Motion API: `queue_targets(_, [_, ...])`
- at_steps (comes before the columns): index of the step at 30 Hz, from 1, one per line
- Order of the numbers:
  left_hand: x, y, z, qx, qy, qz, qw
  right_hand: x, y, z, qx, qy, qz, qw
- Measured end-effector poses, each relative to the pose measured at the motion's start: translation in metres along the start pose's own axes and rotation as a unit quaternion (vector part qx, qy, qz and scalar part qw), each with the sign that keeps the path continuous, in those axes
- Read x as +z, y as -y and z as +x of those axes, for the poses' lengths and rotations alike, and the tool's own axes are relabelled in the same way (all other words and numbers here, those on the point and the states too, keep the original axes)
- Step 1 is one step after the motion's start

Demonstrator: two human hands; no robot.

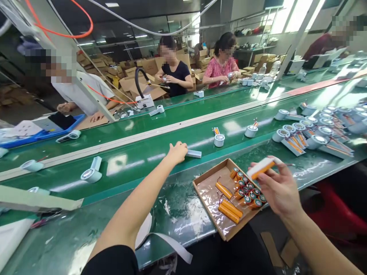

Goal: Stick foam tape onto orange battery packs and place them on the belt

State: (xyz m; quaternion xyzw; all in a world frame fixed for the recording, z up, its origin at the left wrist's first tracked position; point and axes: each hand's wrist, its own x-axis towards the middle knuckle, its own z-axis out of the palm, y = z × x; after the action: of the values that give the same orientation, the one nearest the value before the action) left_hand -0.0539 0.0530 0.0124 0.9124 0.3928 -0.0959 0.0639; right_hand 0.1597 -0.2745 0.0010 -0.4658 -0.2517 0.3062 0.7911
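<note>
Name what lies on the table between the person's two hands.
In the head view, a shallow cardboard tray of orange batteries lies between the left hand, on a white part, and the right hand, holding an orange-and-white piece.

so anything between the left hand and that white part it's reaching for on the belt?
No. The left hand is already on the near end of the white part lying on the green belt; nothing sits between them. The right hand is off to the side, holding a white-and-orange piece above the cardboard tray.
</note>
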Motion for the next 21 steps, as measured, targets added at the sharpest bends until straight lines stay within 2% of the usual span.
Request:
queue_targets(2, [-0.001, -0.007, 0.008, 0.039, 0.021, -0.017, 0.999, 0.033, -0.003, 0.029, -0.066, 0.069, -0.002, 0.995])
queue_targets(4, [-0.008, -0.003, 0.013, 0.064, 0.040, -0.037, 0.996, 0.066, -0.013, 0.062, -0.122, 0.161, -0.076, 0.976])
queue_targets(5, [-0.012, 0.001, 0.015, 0.073, 0.045, -0.048, 0.995, 0.081, -0.020, 0.079, -0.139, 0.221, -0.154, 0.953])
queue_targets(6, [-0.017, 0.006, 0.015, 0.078, 0.047, -0.059, 0.994, 0.095, -0.029, 0.095, -0.146, 0.279, -0.242, 0.918])
queue_targets(8, [-0.021, 0.011, 0.015, 0.077, 0.036, -0.078, 0.993, 0.118, -0.048, 0.123, -0.150, 0.360, -0.394, 0.832])
queue_targets(9, [-0.021, 0.012, 0.014, 0.070, 0.024, -0.086, 0.994, 0.128, -0.056, 0.133, -0.153, 0.382, -0.444, 0.796])
queue_targets(12, [-0.014, 0.007, 0.015, 0.034, -0.013, -0.107, 0.994, 0.144, -0.074, 0.151, -0.165, 0.429, -0.527, 0.715])
queue_targets(16, [-0.004, -0.004, 0.025, -0.008, -0.046, -0.132, 0.990, 0.150, -0.072, 0.157, -0.174, 0.470, -0.627, 0.596])
queue_targets(19, [-0.007, -0.008, 0.027, -0.025, -0.063, -0.133, 0.989, 0.161, -0.058, 0.152, -0.163, 0.488, -0.670, 0.535])
queue_targets(21, [-0.015, -0.012, 0.026, -0.029, -0.067, -0.123, 0.990, 0.171, -0.045, 0.147, -0.147, 0.505, -0.679, 0.512])
